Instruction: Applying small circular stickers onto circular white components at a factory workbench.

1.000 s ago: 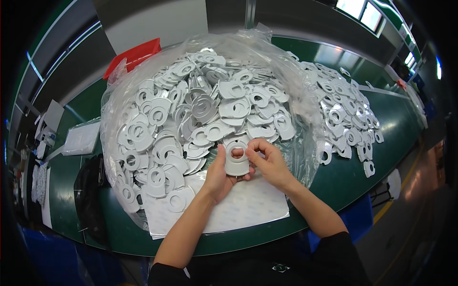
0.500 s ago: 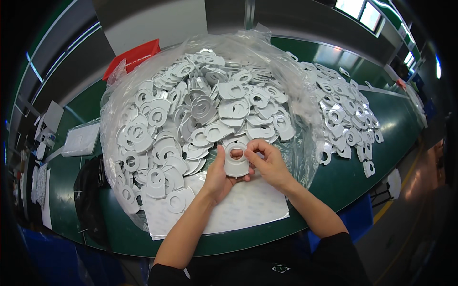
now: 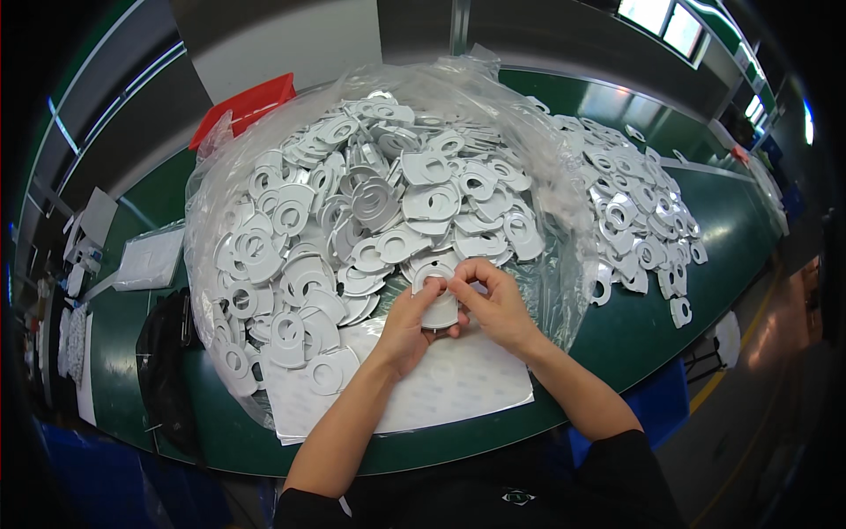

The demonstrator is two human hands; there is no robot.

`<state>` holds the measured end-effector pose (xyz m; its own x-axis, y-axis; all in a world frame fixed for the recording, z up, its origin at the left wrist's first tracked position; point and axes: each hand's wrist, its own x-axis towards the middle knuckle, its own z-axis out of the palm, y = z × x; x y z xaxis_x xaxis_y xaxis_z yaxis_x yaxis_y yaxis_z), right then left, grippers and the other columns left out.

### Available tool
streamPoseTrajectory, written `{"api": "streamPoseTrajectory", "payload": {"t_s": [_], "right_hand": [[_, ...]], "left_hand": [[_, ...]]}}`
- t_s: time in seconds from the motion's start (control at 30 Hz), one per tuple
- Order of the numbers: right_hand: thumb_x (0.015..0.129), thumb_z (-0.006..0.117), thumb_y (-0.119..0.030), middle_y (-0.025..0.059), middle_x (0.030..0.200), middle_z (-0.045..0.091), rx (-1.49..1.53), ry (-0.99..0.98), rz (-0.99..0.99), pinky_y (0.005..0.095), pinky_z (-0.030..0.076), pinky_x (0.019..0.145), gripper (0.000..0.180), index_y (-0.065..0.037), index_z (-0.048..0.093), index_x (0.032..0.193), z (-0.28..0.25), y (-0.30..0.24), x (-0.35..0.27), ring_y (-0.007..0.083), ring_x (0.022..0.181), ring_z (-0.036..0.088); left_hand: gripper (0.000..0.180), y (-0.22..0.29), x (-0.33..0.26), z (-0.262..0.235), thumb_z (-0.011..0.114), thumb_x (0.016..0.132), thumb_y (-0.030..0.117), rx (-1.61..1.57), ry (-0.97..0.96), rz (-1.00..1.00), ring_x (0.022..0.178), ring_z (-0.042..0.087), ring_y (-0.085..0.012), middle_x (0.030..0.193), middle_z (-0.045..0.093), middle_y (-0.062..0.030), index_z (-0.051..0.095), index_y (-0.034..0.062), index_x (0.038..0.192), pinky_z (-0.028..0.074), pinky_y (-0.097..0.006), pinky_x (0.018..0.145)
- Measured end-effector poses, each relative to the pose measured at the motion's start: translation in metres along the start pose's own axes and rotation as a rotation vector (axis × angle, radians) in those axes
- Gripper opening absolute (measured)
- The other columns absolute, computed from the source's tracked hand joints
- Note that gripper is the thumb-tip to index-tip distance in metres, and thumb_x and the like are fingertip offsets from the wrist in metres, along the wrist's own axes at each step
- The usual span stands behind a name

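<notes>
A white plastic part (image 3: 440, 316) with a round hole sits between my two hands over the white sheets. My left hand (image 3: 405, 328) is closed around it, thumb across the hole's left edge and fingertips showing beneath on the right. At the part's upper right rim, my right hand (image 3: 499, 307) is closed in a pinch, thumb and forefinger together; whatever lies between those tips is hidden. Just beyond, a large heap of similar white parts (image 3: 432, 204) fills an opened clear plastic bag (image 3: 557, 176).
White sheets (image 3: 458, 385) lie on the green table (image 3: 652, 344) under my hands. More white parts (image 3: 648, 212) are spread to the right. At the back left stands a red bin (image 3: 249, 104); a black bag-like item (image 3: 165, 375) and a clear packet (image 3: 150, 259) lie left.
My left thumb has moved from the part's left side onto the ring, now covering some of the hole. My right hand stays at the rim, nearly unmoved.
</notes>
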<state>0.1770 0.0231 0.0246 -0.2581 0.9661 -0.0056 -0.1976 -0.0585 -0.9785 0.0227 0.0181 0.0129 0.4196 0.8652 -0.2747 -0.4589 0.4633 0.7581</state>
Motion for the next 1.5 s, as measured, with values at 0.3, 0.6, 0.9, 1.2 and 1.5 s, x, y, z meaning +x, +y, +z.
{"api": "streamPoseTrajectory", "payload": {"t_s": [0.3,0.6,0.9,1.2,1.5], "right_hand": [[0.090,0.057,-0.008,0.0036,0.090,0.046,-0.051,0.013,-0.043,0.0231,0.054,0.047,0.011,0.002,0.053,0.087,0.002,0.001,-0.001,0.0076,0.058,0.053],[0.082,0.065,-0.007,0.0082,0.092,0.053,-0.735,0.138,-0.577,0.0216,0.049,0.051,0.014,0.001,0.059,0.091,-0.005,-0.001,0.003,0.0108,0.062,0.056],[0.081,0.063,-0.006,0.0066,0.082,0.061,-0.238,0.182,-0.120,0.0215,0.047,0.051,0.016,0.003,0.065,0.095,-0.002,-0.007,-0.003,0.0096,0.059,0.058],[0.079,0.067,-0.010,0.0042,0.066,0.061,-0.314,0.217,-0.076,0.0216,0.044,0.044,0.015,0.004,0.061,0.081,-0.005,-0.013,-0.002,0.0071,0.051,0.057],[0.067,0.078,-0.030,0.0050,0.062,0.055,-0.963,0.286,-0.220,0.0294,0.043,0.050,0.037,-0.002,0.054,0.072,0.006,-0.023,-0.010,0.0145,0.055,0.053]], "left_hand": [[0.018,-0.001,-0.001,-0.001,0.045,0.091,0.015,-0.038,-0.003,0.011,0.076,0.062,-0.0166,0.091,0.060,-0.0098,0.051,0.0042,0.104,0.050,-0.030,0.059],[0.018,-0.002,0.000,-0.004,0.045,0.090,0.015,-0.041,-0.041,0.020,0.073,0.059,-0.0157,0.088,0.060,-0.0087,0.051,0.0061,0.104,0.048,-0.029,0.058],[0.020,-0.002,-0.003,0.001,0.046,0.090,0.014,0.042,-0.085,0.019,0.070,0.059,-0.0173,0.087,0.060,-0.0112,0.049,0.0022,0.106,0.045,-0.028,0.055],[0.032,-0.004,-0.003,0.003,0.043,0.093,0.029,0.279,-0.184,0.030,0.069,0.058,-0.0149,0.089,0.060,-0.0092,0.050,0.0034,0.111,0.043,-0.027,0.053],[0.089,-0.005,-0.003,0.003,0.008,0.080,0.079,0.133,-0.194,-0.037,0.065,0.060,-0.0158,0.083,0.059,-0.0075,0.052,0.0048,0.100,0.040,-0.024,0.047]]}}
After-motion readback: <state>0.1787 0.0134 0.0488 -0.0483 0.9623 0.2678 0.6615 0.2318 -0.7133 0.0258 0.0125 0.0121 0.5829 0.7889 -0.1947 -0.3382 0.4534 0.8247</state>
